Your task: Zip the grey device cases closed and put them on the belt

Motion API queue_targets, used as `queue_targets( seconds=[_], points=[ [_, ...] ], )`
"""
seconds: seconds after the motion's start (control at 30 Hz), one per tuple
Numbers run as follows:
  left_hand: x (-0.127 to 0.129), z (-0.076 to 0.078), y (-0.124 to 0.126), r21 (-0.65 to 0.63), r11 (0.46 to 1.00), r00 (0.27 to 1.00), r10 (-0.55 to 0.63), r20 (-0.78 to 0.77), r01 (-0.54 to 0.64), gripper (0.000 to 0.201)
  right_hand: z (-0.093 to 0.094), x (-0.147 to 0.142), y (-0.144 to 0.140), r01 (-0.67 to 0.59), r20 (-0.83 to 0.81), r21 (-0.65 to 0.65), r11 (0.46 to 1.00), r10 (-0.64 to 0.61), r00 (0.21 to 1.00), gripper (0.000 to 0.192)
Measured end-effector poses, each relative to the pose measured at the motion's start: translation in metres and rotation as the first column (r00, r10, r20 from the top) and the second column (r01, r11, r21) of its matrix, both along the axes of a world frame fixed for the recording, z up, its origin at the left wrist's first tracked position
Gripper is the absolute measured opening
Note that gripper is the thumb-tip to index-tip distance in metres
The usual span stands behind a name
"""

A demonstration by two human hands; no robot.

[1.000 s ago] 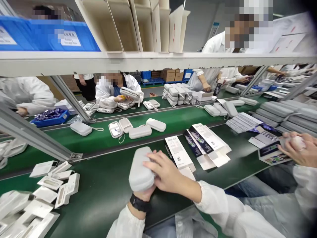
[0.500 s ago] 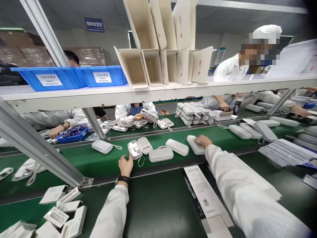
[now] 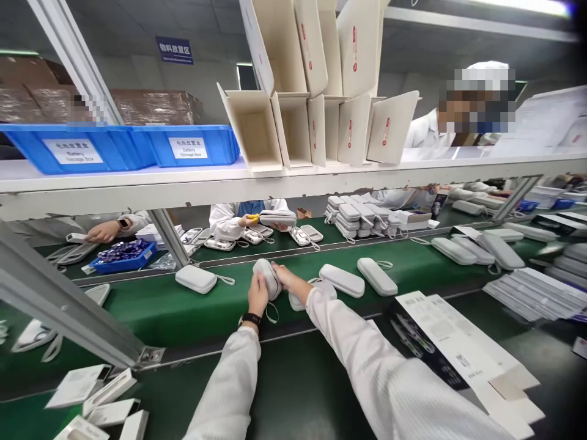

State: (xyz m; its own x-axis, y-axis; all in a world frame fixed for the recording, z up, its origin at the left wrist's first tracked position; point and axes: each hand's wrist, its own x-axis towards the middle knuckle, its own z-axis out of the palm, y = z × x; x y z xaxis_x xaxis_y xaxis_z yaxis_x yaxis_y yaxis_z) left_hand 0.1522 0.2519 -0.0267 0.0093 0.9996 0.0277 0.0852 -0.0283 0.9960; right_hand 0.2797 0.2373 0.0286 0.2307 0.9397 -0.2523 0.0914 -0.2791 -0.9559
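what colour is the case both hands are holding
Light grey case, over the green belt; head view.

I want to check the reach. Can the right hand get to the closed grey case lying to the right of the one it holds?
Probably yes. The right hand shares the held case with the left hand; the closed grey case lies close on the green belt, nothing between.

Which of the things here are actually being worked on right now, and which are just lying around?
In hand:
left hand
right hand
grey case, held between both

Lying about:
closed cases on green belt
flat printed carton
blue bins on shelf
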Motion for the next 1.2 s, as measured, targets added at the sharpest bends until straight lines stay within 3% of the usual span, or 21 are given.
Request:
queue_targets(
  seconds=[0.13, 0.23, 0.27, 0.3, 0.37, 0.47, 0.57, 0.67, 0.73, 0.83, 0.93, 1.07, 1.2],
  points=[
    [-0.004, 0.021, -0.019, -0.045, 0.999, 0.99, 0.011, 0.143, -0.005, 0.067, 0.004, -0.013, -0.037, 0.074, 0.128, 0.079, 0.994, -0.083, 0.988, 0.048],
    [-0.023, 0.042, -0.059, -0.074, 0.989, 0.955, -0.1, 0.28, 0.125, 0.066, 0.016, -0.029, -0.089, 0.009, 0.168, 0.222, 0.975, -0.047, 0.985, 0.05],
    [-0.033, 0.049, -0.079, -0.065, 0.98, 0.933, -0.157, 0.325, 0.187, 0.063, 0.022, -0.034, -0.113, -0.041, 0.2, 0.293, 0.955, -0.019, 0.98, 0.046],
    [-0.043, 0.054, -0.103, -0.049, 0.972, 0.914, -0.196, 0.356, 0.228, 0.064, 0.029, -0.038, -0.141, -0.135, 0.268, 0.398, 0.907, 0.025, 0.963, 0.041],
    [-0.067, 0.063, -0.156, -0.006, 0.954, 0.873, -0.273, 0.405, 0.301, 0.069, 0.045, -0.042, -0.203, -0.28, 0.473, 0.541, 0.793, -0.013, 0.881, 0.036],
    [-0.105, 0.075, -0.233, 0.096, 0.935, 0.915, -0.354, 0.194, 0.341, 0.078, 0.075, -0.034, -0.29, -0.463, 0.641, 0.507, 0.728, 0.041, 0.766, 0.035],
    [-0.134, 0.094, -0.283, 0.228, 0.835, 0.854, -0.434, -0.286, 0.501, 0.076, 0.107, -0.022, -0.343, -0.543, 0.702, 0.473, 0.694, 0.075, 0.708, 0.03],
    [-0.143, 0.107, -0.298, 0.316, 0.747, 0.71, -0.284, -0.644, 0.585, 0.06, 0.128, -0.023, -0.355, -0.556, 0.793, 0.449, 0.699, -0.025, 0.609, 0.022],
    [-0.139, 0.109, -0.298, 0.358, 0.709, 0.613, -0.13, -0.78, 0.607, 0.055, 0.132, -0.033, -0.35, -0.598, 0.884, 0.395, 0.697, -0.11, 0.455, 0.028],
    [-0.125, 0.11, -0.297, 0.367, 0.71, 0.463, 0.064, -0.884, 0.601, 0.053, 0.133, -0.054, -0.337, -0.623, 0.974, 0.228, 0.748, -0.168, 0.155, 0.042],
    [-0.113, 0.118, -0.297, 0.354, 0.737, 0.326, 0.191, -0.926, 0.575, 0.053, 0.131, -0.063, -0.323, -0.581, 0.995, 0.007, 0.814, -0.061, -0.075, 0.045],
    [-0.107, 0.131, -0.296, 0.284, 0.738, 0.171, 0.227, -0.959, 0.612, 0.06, 0.129, -0.053, -0.308, -0.593, 0.983, -0.155, 0.79, 0.06, -0.176, 0.037],
    [-0.108, 0.138, -0.294, 0.169, 0.712, 0.049, 0.186, -0.981, 0.681, 0.066, 0.121, -0.034, -0.304, -0.676, 0.962, -0.274, 0.684, 0.178, -0.209, 0.02]
  ],
)
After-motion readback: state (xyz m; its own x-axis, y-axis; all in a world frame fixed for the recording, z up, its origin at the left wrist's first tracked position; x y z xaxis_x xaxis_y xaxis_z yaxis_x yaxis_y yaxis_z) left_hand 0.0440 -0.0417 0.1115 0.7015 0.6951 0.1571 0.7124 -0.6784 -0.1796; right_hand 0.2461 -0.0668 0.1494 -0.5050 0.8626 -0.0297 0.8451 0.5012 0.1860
